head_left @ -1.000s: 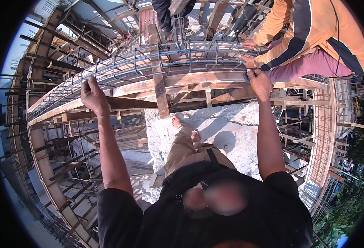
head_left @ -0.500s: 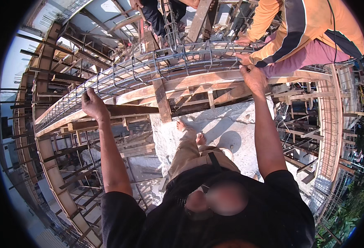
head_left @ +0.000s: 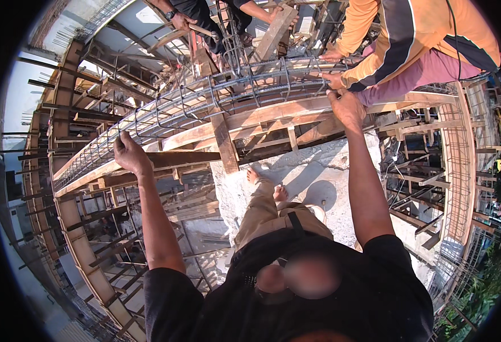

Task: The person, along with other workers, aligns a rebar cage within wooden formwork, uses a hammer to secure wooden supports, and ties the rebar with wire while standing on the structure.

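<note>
A long rebar cage [head_left: 236, 91], made of dark bars with square stirrups, lies along a wooden formwork beam and crosses in front of me. My left hand [head_left: 132, 155] is closed at the near edge of the cage on the left, its fingers curled around a bar. My right hand [head_left: 348, 108] is closed on the cage's near side toward the right, its fingertips partly hidden. Just beyond it, both hands [head_left: 334, 80] of a co-worker in an orange and black top also hold the cage.
My bare feet [head_left: 280, 194] stand on a pale concrete slab [head_left: 333, 157]. An upright board [head_left: 224, 142] crosses the formwork. At the far side, another person's hand holds a hammer [head_left: 203, 29] beside vertical rebar [head_left: 231, 37]. More curved formwork [head_left: 458, 171] stands right, above open drops.
My view has shifted slightly; both my hands stay at the cage. The far person's hand has come farther into view with a hammer, and their other hand now shows beside a board.
</note>
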A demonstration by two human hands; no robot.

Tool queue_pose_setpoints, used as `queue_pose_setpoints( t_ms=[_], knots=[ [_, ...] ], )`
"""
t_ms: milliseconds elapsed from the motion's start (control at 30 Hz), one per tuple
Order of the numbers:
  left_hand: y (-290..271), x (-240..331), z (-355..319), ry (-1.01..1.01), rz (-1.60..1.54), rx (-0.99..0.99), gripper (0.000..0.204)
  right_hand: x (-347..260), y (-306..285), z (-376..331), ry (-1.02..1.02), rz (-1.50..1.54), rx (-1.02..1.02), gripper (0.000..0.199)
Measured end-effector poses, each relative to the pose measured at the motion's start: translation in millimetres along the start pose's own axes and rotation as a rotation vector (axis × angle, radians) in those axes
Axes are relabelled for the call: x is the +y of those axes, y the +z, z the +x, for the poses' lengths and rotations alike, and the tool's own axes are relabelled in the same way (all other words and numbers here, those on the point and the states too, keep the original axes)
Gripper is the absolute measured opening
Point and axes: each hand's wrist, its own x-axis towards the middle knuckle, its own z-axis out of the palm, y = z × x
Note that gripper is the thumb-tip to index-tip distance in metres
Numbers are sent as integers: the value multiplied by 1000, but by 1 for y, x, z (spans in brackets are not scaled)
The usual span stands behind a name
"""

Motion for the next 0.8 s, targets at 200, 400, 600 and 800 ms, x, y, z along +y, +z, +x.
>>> queue_pose_setpoints(
  t_ms=[200, 400, 600, 800],
  knots=[
    [0, -6, 2, 2, 28, -17, 28, 0, -1, 0, 20, 4, 7, 55],
    [3, -7, 1, 47, -50, 15, 29, -1, 1, 3, 57, -36, -18, 55],
    [2, -1, -2, 28, -37, -12, 30, -1, 0, 1, 41, -38, 6, 52],
    [1, -3, -2, 80, 13, -3, 31, -6, -6, -2, 77, -72, -44, 55]
  ],
)
